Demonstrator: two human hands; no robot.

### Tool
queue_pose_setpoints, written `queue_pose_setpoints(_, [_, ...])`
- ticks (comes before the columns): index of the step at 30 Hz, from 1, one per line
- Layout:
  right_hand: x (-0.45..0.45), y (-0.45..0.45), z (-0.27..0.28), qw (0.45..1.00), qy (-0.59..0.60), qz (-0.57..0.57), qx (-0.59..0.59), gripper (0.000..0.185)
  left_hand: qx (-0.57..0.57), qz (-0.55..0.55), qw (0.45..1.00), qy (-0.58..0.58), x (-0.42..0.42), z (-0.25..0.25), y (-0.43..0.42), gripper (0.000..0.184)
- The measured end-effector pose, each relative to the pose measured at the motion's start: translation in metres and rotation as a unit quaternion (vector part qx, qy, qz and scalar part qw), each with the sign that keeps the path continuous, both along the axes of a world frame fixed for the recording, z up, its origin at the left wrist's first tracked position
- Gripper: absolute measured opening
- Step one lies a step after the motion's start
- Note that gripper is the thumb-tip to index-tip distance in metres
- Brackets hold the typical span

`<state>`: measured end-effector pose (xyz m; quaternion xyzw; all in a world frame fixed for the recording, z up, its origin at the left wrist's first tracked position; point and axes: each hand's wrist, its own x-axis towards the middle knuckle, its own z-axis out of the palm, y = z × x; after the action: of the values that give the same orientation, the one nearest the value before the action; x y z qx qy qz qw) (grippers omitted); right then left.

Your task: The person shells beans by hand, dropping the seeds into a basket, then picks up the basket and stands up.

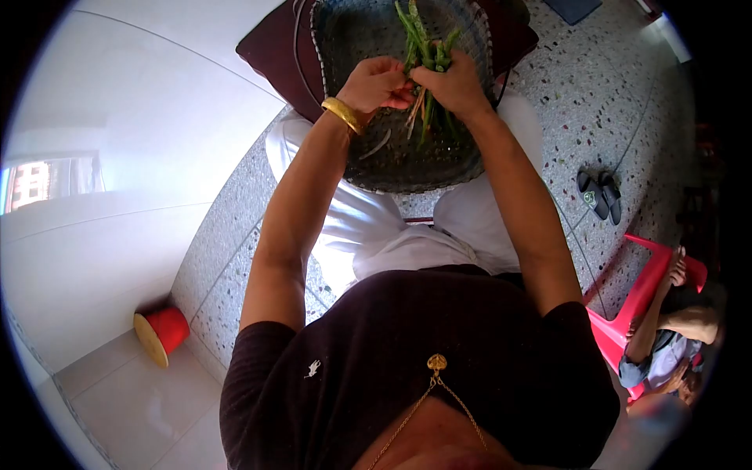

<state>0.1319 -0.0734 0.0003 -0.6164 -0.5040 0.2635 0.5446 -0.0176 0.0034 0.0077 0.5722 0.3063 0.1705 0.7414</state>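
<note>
A bunch of thin green stalks (424, 51), some with brownish ends hanging down, is gripped in my right hand (456, 82) with the thumb across it. Close against the bunch's left side, my left hand (381, 84) has its fingers curled in a pinch. What lies between those fingertips is too small to make out. A gold bangle (343, 114) circles my left wrist. Both hands are over a dark woven basket (415, 185) with a laced rim, standing in front of me. Loose stalks, a pale curved strip and small wet bits lie inside it.
Under the basket is a dark red stool or board (274, 47). Black slippers (600, 196) lie on the speckled floor at right. Another person (677, 345) sits by a pink plastic chair (623, 313). A red round container (163, 333) stands by the white wall at left.
</note>
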Motion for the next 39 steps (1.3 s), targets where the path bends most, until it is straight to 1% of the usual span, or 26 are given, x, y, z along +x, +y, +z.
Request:
queue_pose_setpoints(1, [0.000, 0.000, 0.000, 1.000, -0.003, -0.010, -0.001, 0.020, 0.018, 0.000, 1.000, 0.012, 0.001, -0.001, 0.001, 0.012])
queue_pose_setpoints(4, [0.003, -0.002, 0.003, 0.993, -0.044, -0.104, 0.030, 0.021, 0.074, 0.001, 0.997, 0.011, 0.000, -0.011, 0.006, 0.014])
queue_pose_setpoints(5, [0.008, -0.002, -0.002, 0.995, 0.031, -0.086, 0.029, 0.020, 0.178, 0.009, 0.983, 0.047, -0.001, -0.018, 0.007, 0.015])
queue_pose_setpoints(7, [0.018, 0.002, -0.003, 0.982, 0.178, -0.054, 0.036, 0.016, 0.388, 0.018, 0.915, 0.114, -0.002, -0.025, 0.013, 0.017])
queue_pose_setpoints(8, [0.018, 0.003, -0.001, 0.977, 0.196, -0.080, 0.035, 0.014, 0.440, 0.012, 0.885, 0.150, -0.003, -0.027, 0.013, 0.020])
queue_pose_setpoints(10, [0.009, 0.002, 0.017, 0.964, 0.227, -0.134, 0.036, 0.008, 0.497, -0.025, 0.831, 0.247, -0.001, -0.022, 0.006, 0.023])
queue_pose_setpoints(11, [0.011, 0.003, 0.016, 0.956, 0.270, -0.104, 0.046, 0.010, 0.521, -0.044, 0.800, 0.294, 0.001, -0.019, 0.002, 0.024])
queue_pose_setpoints(12, [0.014, 0.002, 0.016, 0.945, 0.313, -0.073, 0.055, 0.011, 0.534, -0.100, 0.749, 0.380, 0.005, -0.009, -0.008, 0.026])
queue_pose_setpoints(13, [0.018, 0.001, 0.016, 0.932, 0.355, -0.043, 0.065, 0.012, 0.505, -0.166, 0.714, 0.455, 0.007, -0.007, -0.017, 0.026])
queue_pose_setpoints(15, [0.028, -0.004, 0.020, 0.939, 0.342, 0.004, 0.024, 0.014, 0.432, -0.288, 0.620, 0.588, 0.013, -0.002, -0.029, 0.025])
queue_pose_setpoints(16, [0.032, -0.004, 0.022, 0.942, 0.334, 0.029, 0.004, 0.015, 0.454, -0.327, 0.589, 0.582, 0.011, -0.005, -0.031, 0.024])
queue_pose_setpoints(18, [0.033, -0.002, 0.017, 0.919, 0.378, 0.103, 0.036, 0.015, 0.495, -0.401, 0.523, 0.567, 0.005, -0.016, -0.035, 0.023])
queue_pose_setpoints(19, [0.032, -0.001, 0.018, 0.904, 0.400, 0.140, 0.051, 0.016, 0.485, -0.411, 0.519, 0.572, 0.005, -0.017, -0.035, 0.024])
queue_pose_setpoints(20, [0.028, -0.003, 0.021, 0.905, 0.393, 0.155, 0.039, 0.015, 0.475, -0.421, 0.515, 0.576, 0.006, -0.016, -0.035, 0.026])
queue_pose_setpoints(22, [0.025, -0.006, 0.026, 0.908, 0.389, 0.152, -0.039, 0.011, 0.468, -0.439, 0.500, 0.582, 0.008, -0.013, -0.035, 0.025])
queue_pose_setpoints(24, [0.017, -0.010, 0.032, 0.901, 0.400, 0.135, -0.097, 0.008, 0.472, -0.398, 0.544, 0.568, 0.003, -0.011, -0.033, 0.024])
queue_pose_setpoints(25, [0.013, -0.011, 0.034, 0.905, 0.395, 0.132, -0.092, 0.008, 0.475, -0.378, 0.565, 0.559, 0.001, -0.007, -0.033, 0.023])
queue_pose_setpoints(26, [0.009, -0.012, 0.034, 0.908, 0.390, 0.128, -0.086, 0.008, 0.458, -0.384, 0.568, 0.566, 0.003, 0.000, -0.028, 0.020])
queue_pose_setpoints(29, [0.007, -0.013, 0.030, 0.913, 0.377, 0.126, -0.090, 0.009, 0.463, -0.275, 0.724, 0.431, -0.004, 0.012, -0.009, 0.011])
queue_pose_setpoints(30, [0.006, -0.016, 0.033, 0.914, 0.373, 0.126, -0.100, 0.009, 0.338, -0.209, 0.859, 0.322, -0.013, 0.019, -0.006, 0.011])
queue_pose_setpoints(32, [0.002, -0.019, 0.038, 0.913, 0.369, 0.140, -0.105, 0.011, 0.273, -0.115, 0.923, 0.247, -0.020, 0.045, -0.013, 0.015])
queue_pose_setpoints(33, [0.001, -0.021, 0.037, 0.911, 0.369, 0.154, -0.101, 0.013, 0.238, -0.066, 0.947, 0.206, -0.023, 0.054, -0.017, 0.017])
queue_pose_setpoints(35, [0.000, -0.021, 0.035, 0.910, 0.363, 0.179, -0.090, 0.017, 0.257, -0.034, 0.954, 0.154, -0.025, 0.057, -0.022, 0.015])
queue_pose_setpoints(37, [-0.001, -0.022, 0.036, 0.911, 0.354, 0.196, -0.081, 0.019, 0.268, -0.009, 0.958, 0.100, -0.026, 0.061, -0.032, 0.019])
queue_pose_setpoints(38, [-0.004, -0.023, 0.039, 0.912, 0.358, 0.184, -0.072, 0.018, 0.294, -0.001, 0.950, 0.104, -0.026, 0.059, -0.035, 0.026])
queue_pose_setpoints(39, [-0.008, -0.024, 0.043, 0.913, 0.363, 0.172, -0.063, 0.017, 0.379, 0.010, 0.916, 0.129, -0.026, 0.062, -0.040, 0.027])
